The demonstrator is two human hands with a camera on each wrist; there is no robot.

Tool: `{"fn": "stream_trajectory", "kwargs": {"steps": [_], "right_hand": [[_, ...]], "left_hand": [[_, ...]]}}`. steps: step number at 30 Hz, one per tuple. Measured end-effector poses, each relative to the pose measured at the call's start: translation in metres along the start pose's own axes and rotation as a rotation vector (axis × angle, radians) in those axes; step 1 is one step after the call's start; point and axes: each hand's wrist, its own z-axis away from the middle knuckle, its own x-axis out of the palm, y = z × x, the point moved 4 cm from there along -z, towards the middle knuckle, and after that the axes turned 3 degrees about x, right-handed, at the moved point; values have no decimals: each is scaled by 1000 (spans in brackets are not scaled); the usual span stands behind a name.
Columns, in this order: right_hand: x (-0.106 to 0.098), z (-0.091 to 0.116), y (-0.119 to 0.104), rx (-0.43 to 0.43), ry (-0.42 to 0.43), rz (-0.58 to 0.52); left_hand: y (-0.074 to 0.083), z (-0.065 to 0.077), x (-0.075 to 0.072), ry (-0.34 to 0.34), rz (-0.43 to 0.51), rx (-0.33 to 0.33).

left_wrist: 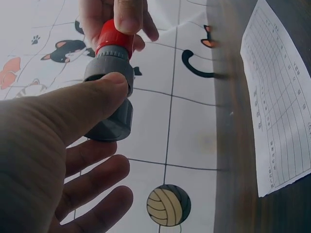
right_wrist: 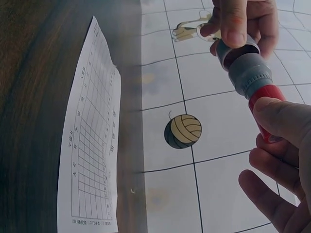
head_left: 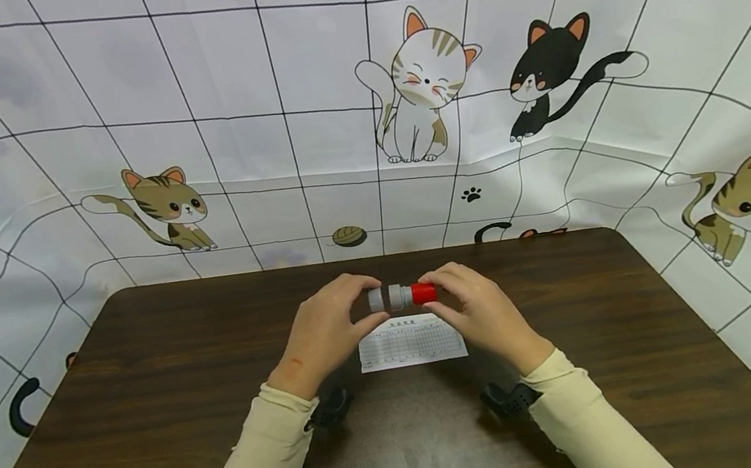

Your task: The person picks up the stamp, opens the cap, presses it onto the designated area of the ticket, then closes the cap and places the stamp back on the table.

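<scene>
Above the paper, my left hand pinches a grey cap between thumb and fingers. My right hand grips the red handle of a stamp, whose grey head points left at the cap. A narrow gap shows between cap and stamp head in the head view. In the right wrist view the cap is tilted, its open side towards the stamp. The left thumb partly covers the cap in the left wrist view. A printed form lies flat on the table beneath the hands.
The dark brown wooden table extends around both arms. Behind it and at its sides hangs a white grid-patterned cloth with cartoon cats. Dark straps sit at the wrists.
</scene>
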Motion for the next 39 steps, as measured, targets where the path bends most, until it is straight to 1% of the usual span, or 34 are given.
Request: {"fn": "stream_trajectory", "kwargs": {"steps": [7, 13, 15, 24, 29, 35, 39], "right_hand": [[-5, 0, 7, 38, 32, 8], [-5, 2, 17, 105, 25, 11], [-5, 3, 21, 130, 29, 8], [-9, 9, 40, 204, 62, -18], [-8, 12, 50, 250, 53, 8], [-10, 15, 60, 282, 58, 18], [-9, 17, 66, 298, 59, 40]], "left_hand": [[-9, 1, -2, 6, 13, -76], [-25, 3, -3, 40, 41, -151], [-30, 4, -1, 42, 51, -177], [-56, 5, 11, -19, 103, -312], [-69, 4, 19, -49, 119, -360], [-78, 4, 27, -83, 145, -422], [-83, 3, 32, -105, 143, -440]]}}
